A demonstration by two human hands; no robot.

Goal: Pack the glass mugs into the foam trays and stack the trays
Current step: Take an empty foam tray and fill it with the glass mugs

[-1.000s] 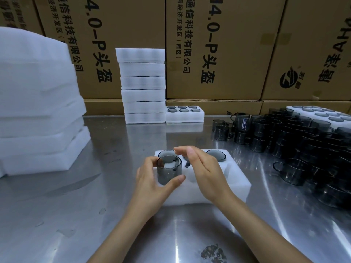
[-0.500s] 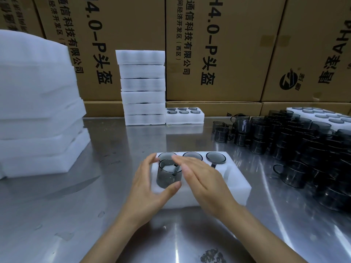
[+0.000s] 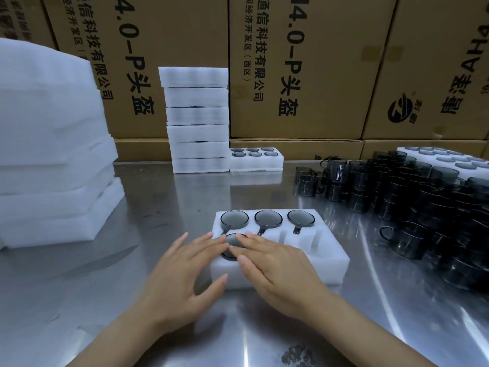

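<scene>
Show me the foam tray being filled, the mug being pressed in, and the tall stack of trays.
foam tray [image 3: 328, 256], head view, right rim.
mug [image 3: 232, 241], head view, visible rim.
tall stack [image 3: 197, 116], head view, middle front.

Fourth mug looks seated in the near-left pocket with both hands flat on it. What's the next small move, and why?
Probably lift the right hand off and reach right to the loose mugs for another. The foam tray holds three mugs in its far row and the fourth mug sits down in its pocket under the left hand, while two near pockets look empty.

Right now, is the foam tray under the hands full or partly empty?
Partly empty. The foam tray holds three back-row mugs and one front-left mug; two front pockets show only white foam.
</scene>
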